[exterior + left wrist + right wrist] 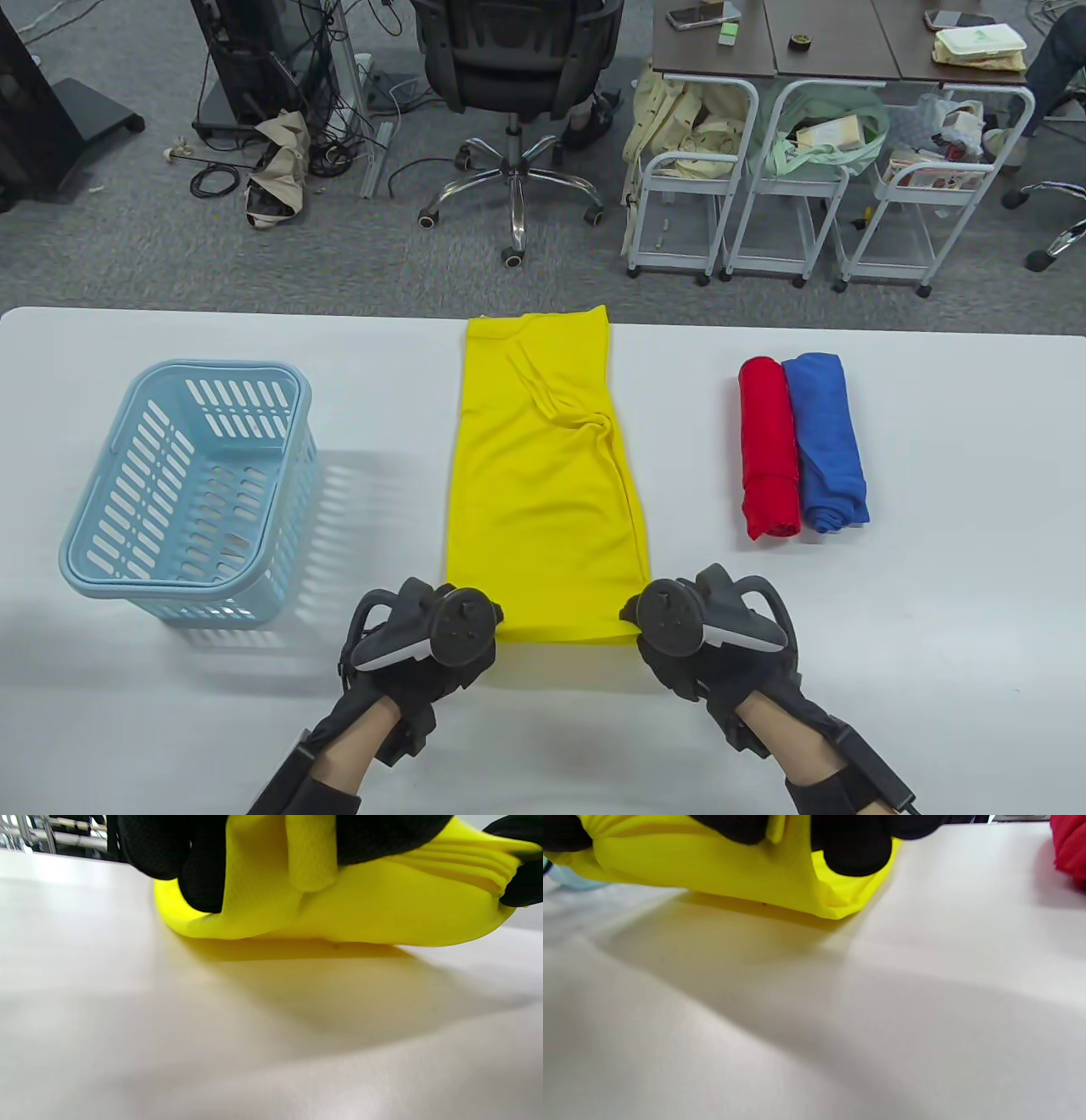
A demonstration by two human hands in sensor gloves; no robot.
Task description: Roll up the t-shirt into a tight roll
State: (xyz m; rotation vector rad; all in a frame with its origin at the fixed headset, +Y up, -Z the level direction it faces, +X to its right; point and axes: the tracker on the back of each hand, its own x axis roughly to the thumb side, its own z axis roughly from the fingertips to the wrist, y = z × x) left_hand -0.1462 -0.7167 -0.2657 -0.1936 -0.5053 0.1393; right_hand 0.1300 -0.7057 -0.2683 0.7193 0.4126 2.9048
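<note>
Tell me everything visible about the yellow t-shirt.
The yellow t-shirt is smooth, thin fabric folded into a long strip on the white table, between the blue basket and two rolled shirts. Creases gather near its middle. The left hand and right hand pinch its near corners, lifting that edge.

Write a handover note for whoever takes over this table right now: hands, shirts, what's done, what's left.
Left hand: pinches the near left corner of the yellow t-shirt, edge lifted off the table.
Right hand: grips the near right corner the same way.
Yellow t-shirt: folded into a long strip, lying flat and running away from the person; no roll turns formed yet beyond the lifted near edge.
Done: red roll and blue roll lie side by side, touching, to the right.
Left: roll the yellow strip tightly from the near edge to the far end.
Blue basket stands at left.
</note>
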